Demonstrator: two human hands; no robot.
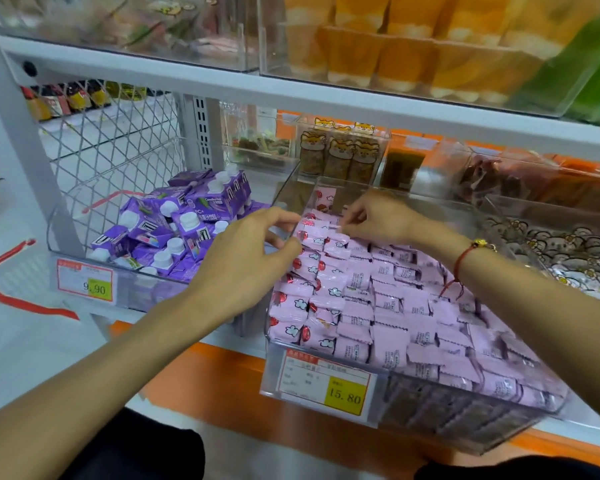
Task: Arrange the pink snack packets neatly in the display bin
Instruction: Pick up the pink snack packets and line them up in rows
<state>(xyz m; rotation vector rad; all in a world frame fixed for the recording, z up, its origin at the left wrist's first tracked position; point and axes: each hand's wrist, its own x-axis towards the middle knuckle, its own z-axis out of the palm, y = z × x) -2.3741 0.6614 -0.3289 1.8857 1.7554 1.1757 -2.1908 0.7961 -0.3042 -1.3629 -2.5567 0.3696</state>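
A clear plastic display bin (378, 407) with a yellow 15.80 price tag (326, 384) stands on the shelf, full of pink snack packets (388, 306) laid in rows. One pink packet (324, 197) stands upright against the bin's back wall. My left hand (246, 261) is over the bin's left wall, its fingers curled at the packets in the far left row. My right hand (378, 220) is at the back of the bin, its fingertips pinching a pink packet (329, 225). A red cord bracelet sits on my right wrist.
Left of the bin, a wire-backed clear bin (118, 285) holds purple drink cartons (174, 230) and a 9.90 tag. Clear bins of other snacks (347, 150) stand behind and to the right (568, 244). The white shelf (291, 95) above overhangs. An orange shelf edge (222, 375) runs below.
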